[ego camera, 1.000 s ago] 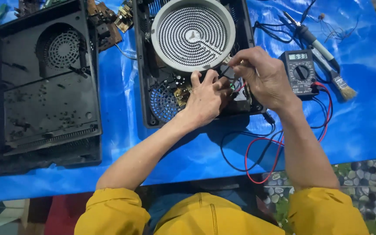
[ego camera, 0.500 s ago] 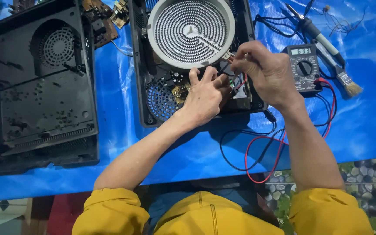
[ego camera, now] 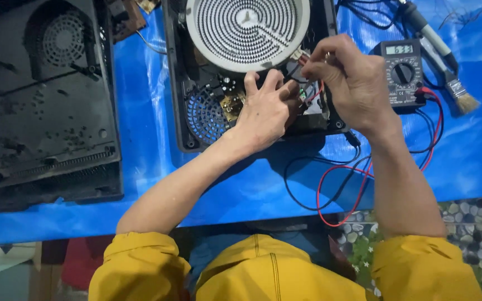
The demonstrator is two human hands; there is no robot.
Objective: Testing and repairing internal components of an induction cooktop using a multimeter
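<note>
Both hands work inside the opened black cooker base, just below its round white spiral heating element. The left hand rests with fingers spread on the circuit board; the right hand pinches thin wires. A multimeter lies right of the base.

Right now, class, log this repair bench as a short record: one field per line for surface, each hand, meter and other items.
surface: blue plastic sheet
left hand: resting inside the opened cooker base, fingers by the small circuit board
right hand: pinching something small at the edge of the round heating coil; item too small to tell
meter: multimeter with red and black leads
other items: black bottom cover at left, paintbrush at right
</note>
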